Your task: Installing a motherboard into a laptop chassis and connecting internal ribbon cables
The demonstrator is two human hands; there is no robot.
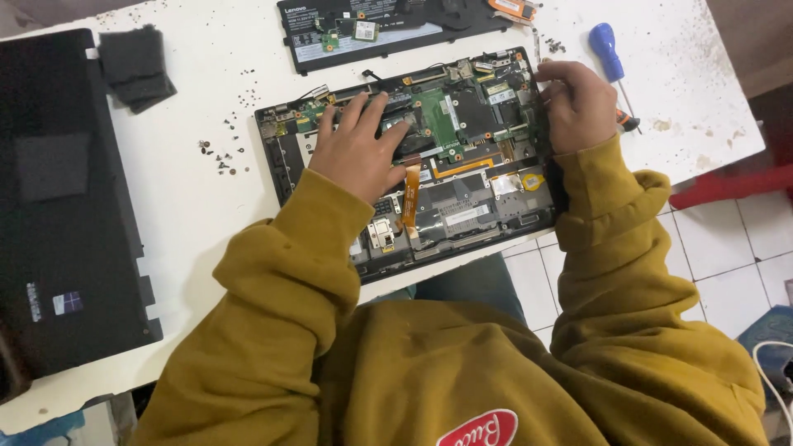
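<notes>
Two hands are being pressed onto an opened laptop chassis (429, 165), which is lying near the front edge of the white tabletop (190, 198), its lower corner overhanging that edge slightly. The left hand (357, 149) is being laid flat on the green mainboard (438, 116), fingers spread wide and closed on nothing, the fingertips resting near the board's upper left part. The right hand (578, 103) is being curled over the chassis's right rim, fingers bent; whether a small part is being pinched under them cannot be told, since the knuckles are hiding the tips.

The step in hand is judged to be the freeing or steadying of the mainboard within the stripped base. An orange ribbon cable (410, 194) is being left lying just beside the left wrist. Loose screws (219, 157) are being kept scattered toward the tabletop's left middle, a blue-handled screwdriver (607, 49) is lying near the far right corner, just beyond the right hand, and a black battery pack (388, 29) is resting along the far edge. A black cover panel (58, 206) is occupying the left edge.

The next move is judged to call for even pressure from both sides and care around the ribbon cable.
</notes>
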